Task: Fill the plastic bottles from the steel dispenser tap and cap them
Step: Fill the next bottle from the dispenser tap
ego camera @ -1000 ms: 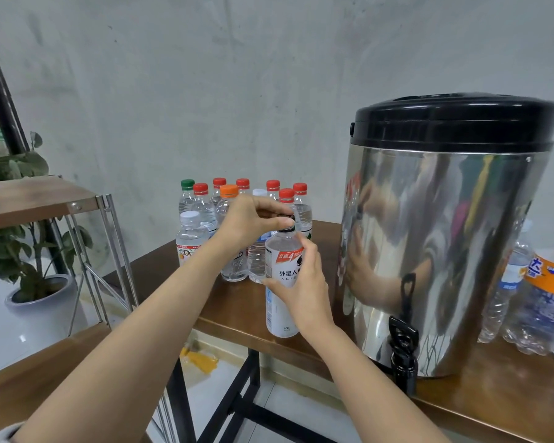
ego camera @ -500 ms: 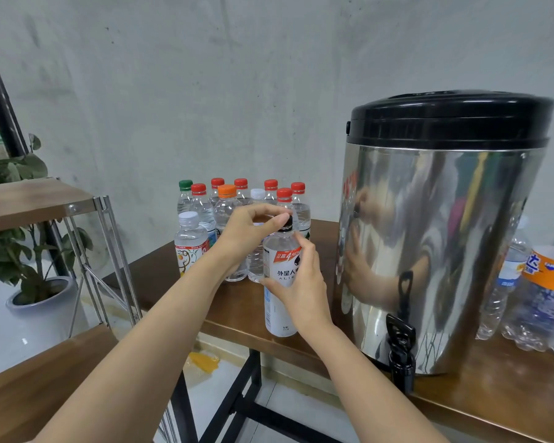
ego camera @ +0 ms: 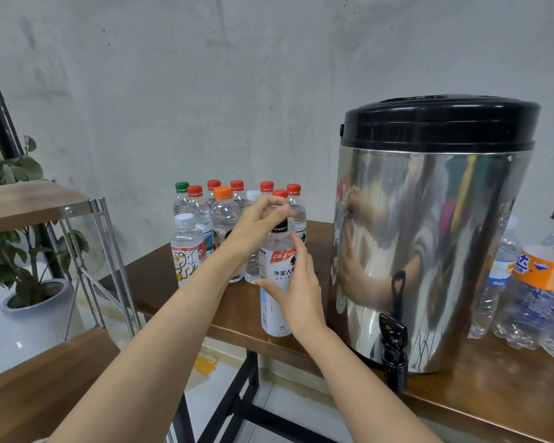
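The white-labelled bottle [ego camera: 273, 310] stands upright on the desk [ego camera: 237, 311] near its front edge, just left of the steel dispenser [ego camera: 429, 251] and its black tap [ego camera: 393, 353]; the left hand [ego camera: 256, 225] pinches the bottle's black cap [ego camera: 281, 226] with curled fingers; the right hand [ego camera: 298, 292] wraps round the bottle's body, thumb across the label; capped bottles [ego camera: 224, 212] cluster behind; crumpled bottles [ego camera: 538, 302] lie to the dispenser's right.

Bare slender forearms — left grip [ego camera: 253, 227] and right grip [ego camera: 301, 292] bare-fingered too.
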